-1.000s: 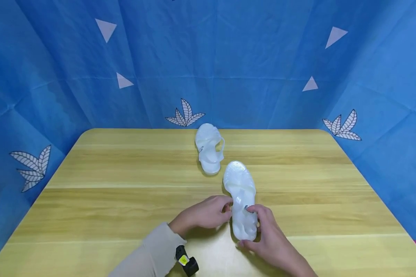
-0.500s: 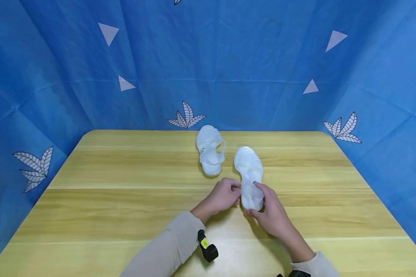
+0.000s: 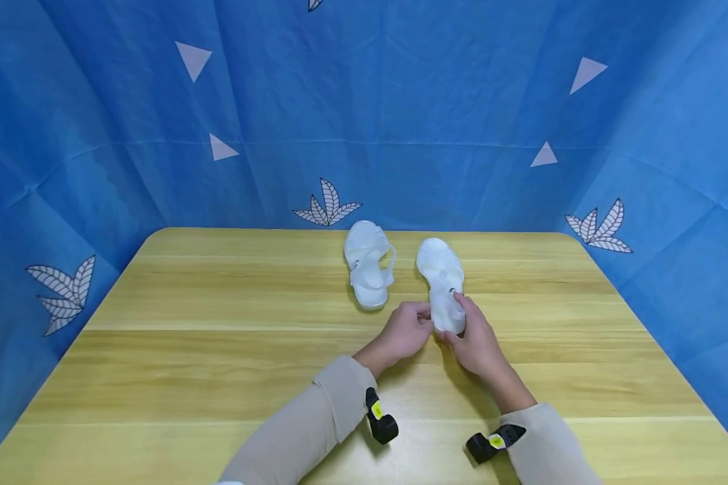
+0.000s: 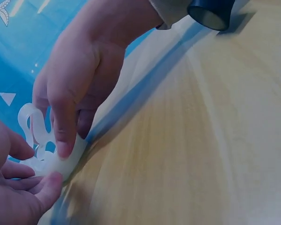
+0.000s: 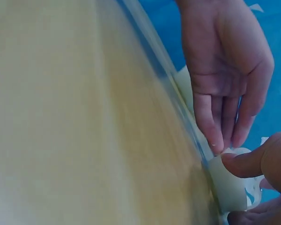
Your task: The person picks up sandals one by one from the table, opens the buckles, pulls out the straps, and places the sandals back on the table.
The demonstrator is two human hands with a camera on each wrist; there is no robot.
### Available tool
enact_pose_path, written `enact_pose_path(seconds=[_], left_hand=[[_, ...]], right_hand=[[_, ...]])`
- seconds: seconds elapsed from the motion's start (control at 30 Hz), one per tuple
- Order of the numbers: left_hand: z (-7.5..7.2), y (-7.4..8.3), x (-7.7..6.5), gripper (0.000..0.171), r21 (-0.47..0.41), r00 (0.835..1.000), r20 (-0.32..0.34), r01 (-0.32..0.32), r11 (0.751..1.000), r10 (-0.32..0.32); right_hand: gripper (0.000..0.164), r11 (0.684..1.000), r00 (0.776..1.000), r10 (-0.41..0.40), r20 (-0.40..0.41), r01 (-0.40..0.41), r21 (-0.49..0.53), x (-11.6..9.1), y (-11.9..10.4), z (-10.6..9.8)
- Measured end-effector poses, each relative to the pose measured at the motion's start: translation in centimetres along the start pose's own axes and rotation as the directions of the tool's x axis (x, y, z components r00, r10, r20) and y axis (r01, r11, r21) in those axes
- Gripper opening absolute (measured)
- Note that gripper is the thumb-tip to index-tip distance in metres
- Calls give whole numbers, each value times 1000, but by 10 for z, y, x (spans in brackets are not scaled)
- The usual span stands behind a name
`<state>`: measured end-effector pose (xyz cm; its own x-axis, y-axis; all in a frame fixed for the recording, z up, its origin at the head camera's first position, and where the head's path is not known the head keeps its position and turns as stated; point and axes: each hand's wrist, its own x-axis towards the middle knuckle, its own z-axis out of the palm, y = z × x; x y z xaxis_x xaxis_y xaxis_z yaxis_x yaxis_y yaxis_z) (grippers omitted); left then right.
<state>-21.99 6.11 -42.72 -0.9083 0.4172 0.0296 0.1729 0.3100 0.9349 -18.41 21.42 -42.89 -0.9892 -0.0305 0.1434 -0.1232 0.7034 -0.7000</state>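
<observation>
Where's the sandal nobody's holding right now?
In the head view, the free sandal lies near the far edge of the table, just left of the held sandal.

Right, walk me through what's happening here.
Someone is handling a white sandal at a wooden table. The right hand grips it around the heel. The left hand is at its left edge, near the heel; whether it pinches there is unclear. A second sandal rests on the table to the left, untouched. Both sandals point toward the far edge, with a gap between them.
</observation>
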Motion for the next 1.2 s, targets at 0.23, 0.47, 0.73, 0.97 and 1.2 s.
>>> enact_pose_path(seconds=[0.23,0.47,0.73,0.97,1.2], left_hand=[[3,4,10,44,2,998,-17,57,998,-57],[6,8,17,42,81,999,-18,29,996,-28],[8,9,28,35,140,1000,-12,26,990,-25],[8,10,31,34,117,999,-7,41,992,-41],[8,10,29,37,105,999,11,52,993,-53]], right_hand=[[72,1000,999,27,29,-27,14,21,7,-5],[72,994,991,102,87,-105,28,40,9,-10],[70,996,992,83,92,-84,-1,57,14,-11],[71,996,991,89,104,-90,3,59,14,-13],[71,995,990,100,97,-103,18,59,15,-11]])
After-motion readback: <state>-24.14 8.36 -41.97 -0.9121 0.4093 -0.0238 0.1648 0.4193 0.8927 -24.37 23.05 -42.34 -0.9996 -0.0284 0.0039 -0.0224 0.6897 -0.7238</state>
